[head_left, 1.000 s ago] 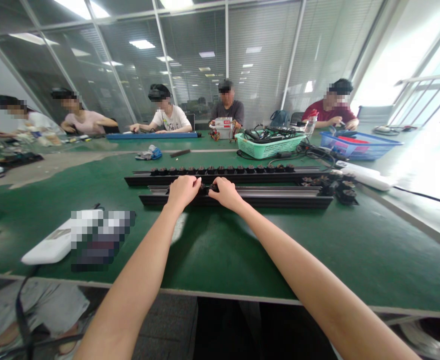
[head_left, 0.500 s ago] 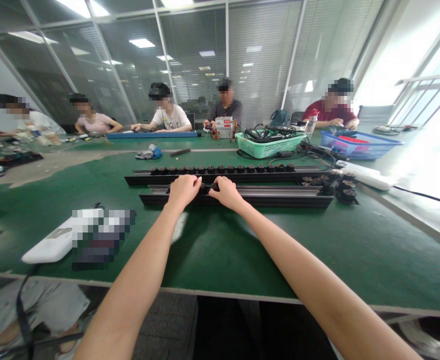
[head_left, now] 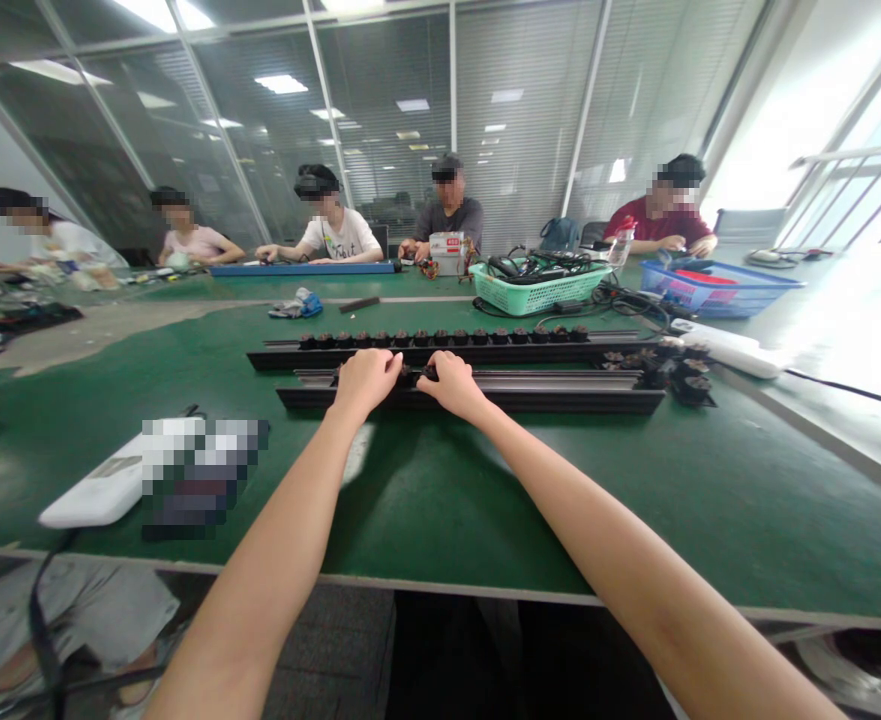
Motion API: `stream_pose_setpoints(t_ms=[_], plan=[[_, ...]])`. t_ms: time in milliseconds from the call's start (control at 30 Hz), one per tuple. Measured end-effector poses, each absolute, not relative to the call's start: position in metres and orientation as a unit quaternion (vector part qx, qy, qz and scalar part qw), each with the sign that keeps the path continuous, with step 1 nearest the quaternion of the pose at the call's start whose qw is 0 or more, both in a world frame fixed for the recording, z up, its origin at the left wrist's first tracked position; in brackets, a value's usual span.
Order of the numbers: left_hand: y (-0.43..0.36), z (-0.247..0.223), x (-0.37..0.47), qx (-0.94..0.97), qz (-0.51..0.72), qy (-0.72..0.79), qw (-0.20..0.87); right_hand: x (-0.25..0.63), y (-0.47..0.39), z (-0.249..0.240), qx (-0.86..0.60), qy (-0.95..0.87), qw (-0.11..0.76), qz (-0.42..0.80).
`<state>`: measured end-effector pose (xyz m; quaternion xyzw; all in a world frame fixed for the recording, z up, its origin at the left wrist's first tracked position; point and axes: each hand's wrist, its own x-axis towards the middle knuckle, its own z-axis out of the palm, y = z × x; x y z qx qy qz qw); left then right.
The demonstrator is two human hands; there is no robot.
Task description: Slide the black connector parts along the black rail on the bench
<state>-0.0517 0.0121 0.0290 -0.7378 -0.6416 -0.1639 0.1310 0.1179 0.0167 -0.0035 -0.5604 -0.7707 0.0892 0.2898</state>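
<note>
Two long black metal rails lie side by side on the green table. The far rail [head_left: 410, 360] carries a row of small black parts [head_left: 440, 338] with brownish tops. Over the near rail [head_left: 560, 400], my left hand [head_left: 365, 382] has its fingers closed and pointing down into the channel; what they grip is hidden. Just right of it, my right hand [head_left: 449, 380] pinches a small black part [head_left: 429, 373] in the same channel. A small gap with dark parts separates the hands. More loose black parts [head_left: 691, 380] are heaped by the rails' right ends.
Beyond the rails stand a green basket [head_left: 537, 292] of cables and a blue basket [head_left: 717, 290]. A white power bank [head_left: 95, 490] lies front left beside a blurred-out dark object. A white strip [head_left: 732, 350] with a cable is at right. Several people sit across the table.
The view has shifted very slightly. Both hands stay over the near rail in almost the same pose, with the right fingertips moved a touch.
</note>
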Motion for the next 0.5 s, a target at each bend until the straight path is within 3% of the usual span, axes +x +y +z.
stream_pose_setpoints(t_ms=[500], plan=[[0.0069,0.0352,-0.0488,-0.74,-0.178,-0.642,0.09,0.1182,0.0108,-0.0035,-0.552,-0.779,0.293,0.041]])
